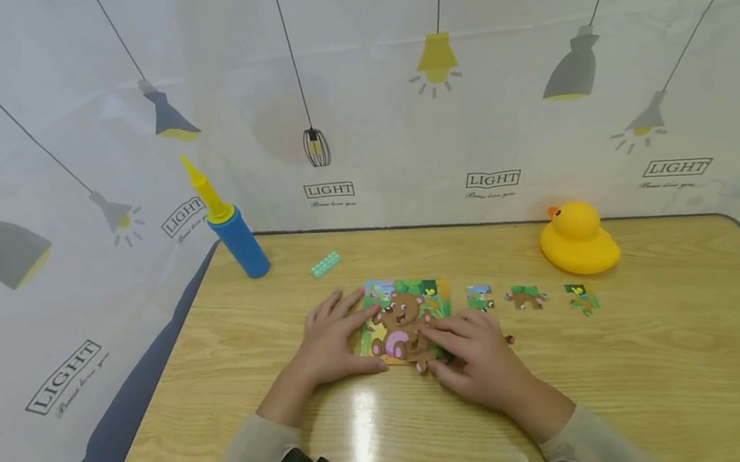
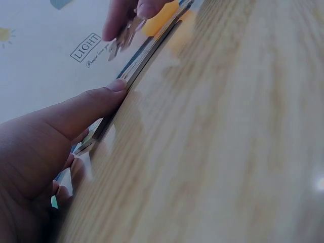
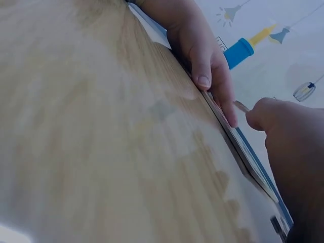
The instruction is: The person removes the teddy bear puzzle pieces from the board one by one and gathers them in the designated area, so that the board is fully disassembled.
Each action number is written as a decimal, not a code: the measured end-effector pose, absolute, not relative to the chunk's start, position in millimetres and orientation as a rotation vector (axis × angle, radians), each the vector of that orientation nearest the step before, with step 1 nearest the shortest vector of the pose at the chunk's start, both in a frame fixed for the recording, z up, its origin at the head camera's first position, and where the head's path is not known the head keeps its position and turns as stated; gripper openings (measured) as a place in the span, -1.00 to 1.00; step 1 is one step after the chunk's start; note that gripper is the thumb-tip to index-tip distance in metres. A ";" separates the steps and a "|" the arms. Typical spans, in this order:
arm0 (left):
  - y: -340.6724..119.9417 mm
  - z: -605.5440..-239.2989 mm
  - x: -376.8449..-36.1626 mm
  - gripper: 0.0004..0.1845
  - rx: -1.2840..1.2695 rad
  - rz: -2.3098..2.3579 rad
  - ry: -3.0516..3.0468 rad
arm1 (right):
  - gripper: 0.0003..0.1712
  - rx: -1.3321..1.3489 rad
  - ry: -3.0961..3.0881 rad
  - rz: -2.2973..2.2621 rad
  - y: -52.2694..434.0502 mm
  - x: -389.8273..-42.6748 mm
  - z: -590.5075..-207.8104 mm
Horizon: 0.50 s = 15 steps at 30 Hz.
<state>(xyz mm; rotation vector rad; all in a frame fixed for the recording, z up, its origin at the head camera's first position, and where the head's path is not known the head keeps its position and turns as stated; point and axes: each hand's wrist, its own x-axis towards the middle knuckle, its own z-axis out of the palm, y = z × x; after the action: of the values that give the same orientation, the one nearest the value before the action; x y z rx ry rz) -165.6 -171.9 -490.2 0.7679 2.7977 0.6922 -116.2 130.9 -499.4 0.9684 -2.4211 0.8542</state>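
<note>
Left hand (image 1: 331, 339), fingers extended, touches the edge of a flat, colourful bear puzzle (image 1: 400, 316); right hand (image 1: 481, 356) pinches a brown piece (image 1: 421, 352) above. Pale wooden surface (image 1: 679, 352) extends around them.

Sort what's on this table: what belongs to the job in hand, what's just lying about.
In the job:
bear puzzle, touched by the left hand
puzzle piece, pinched by the right hand
three loose pieces: left, middle, right

Lying about, judging by distance from the hands:
yellow duck
blue-and-yellow pump
teal studded brick

Seemingly a play corner: yellow toy duck (image 1: 580, 243) on a wooden table (image 1: 674, 359), lamp-printed walls (image 1: 374, 122) behind.
</note>
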 end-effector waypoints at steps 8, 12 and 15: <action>-172.0 -487.6 -165.4 0.11 0.762 0.684 2.797 | -0.45 0.856 -2.484 0.936 169.6 -104.1 -502.3; -171.9 -489.8 -165.6 0.12 0.751 0.680 2.791 | -0.47 0.799 -2.493 0.949 189.2 -99.5 -502.7; -171.2 -490.8 -165.7 0.13 0.744 0.685 2.786 | -0.49 0.754 -2.482 0.941 202.7 -95.9 -502.1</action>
<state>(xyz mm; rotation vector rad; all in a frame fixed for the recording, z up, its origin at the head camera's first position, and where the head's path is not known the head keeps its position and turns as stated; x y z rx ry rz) -165.7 -171.2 -490.8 0.7441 2.7864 0.6848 -95.9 202.7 -502.1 0.7537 -2.4823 0.9413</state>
